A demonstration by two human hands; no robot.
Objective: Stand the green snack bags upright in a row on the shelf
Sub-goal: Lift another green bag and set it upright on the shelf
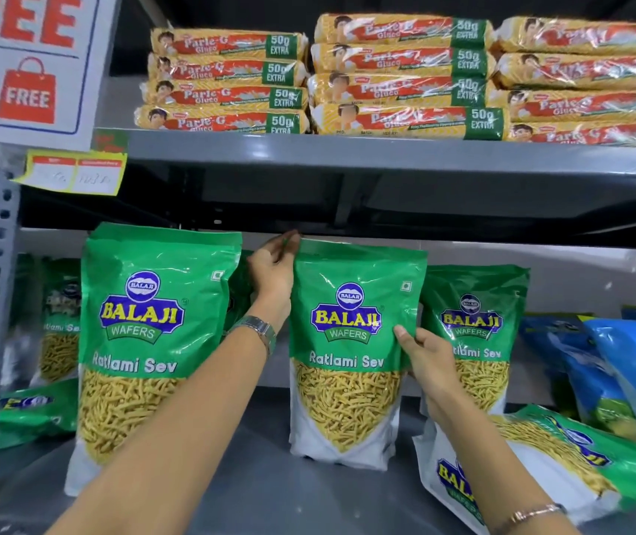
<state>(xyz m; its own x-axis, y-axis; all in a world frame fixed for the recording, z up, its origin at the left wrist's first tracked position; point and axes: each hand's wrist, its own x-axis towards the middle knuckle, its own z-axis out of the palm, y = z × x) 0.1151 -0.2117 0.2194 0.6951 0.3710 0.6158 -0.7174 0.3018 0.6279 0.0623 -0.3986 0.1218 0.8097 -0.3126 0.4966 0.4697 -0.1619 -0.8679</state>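
Grey metal shelving (347, 156) is filling the view, with yellow biscuit packs (405, 77) lying stacked on the upper level. Below, a big green bag (146, 341) is standing at the left, and another bag (474, 334) is standing behind the right hand. Between them the middle bag (351, 353) is standing upright on the shelf. The left hand (273, 268) is pinching its top left corner; the right hand (424, 361) is gripping its right edge, thumb on the front. A fallen bag (540, 457) is lying at lower right, beside blue bags (617, 372).
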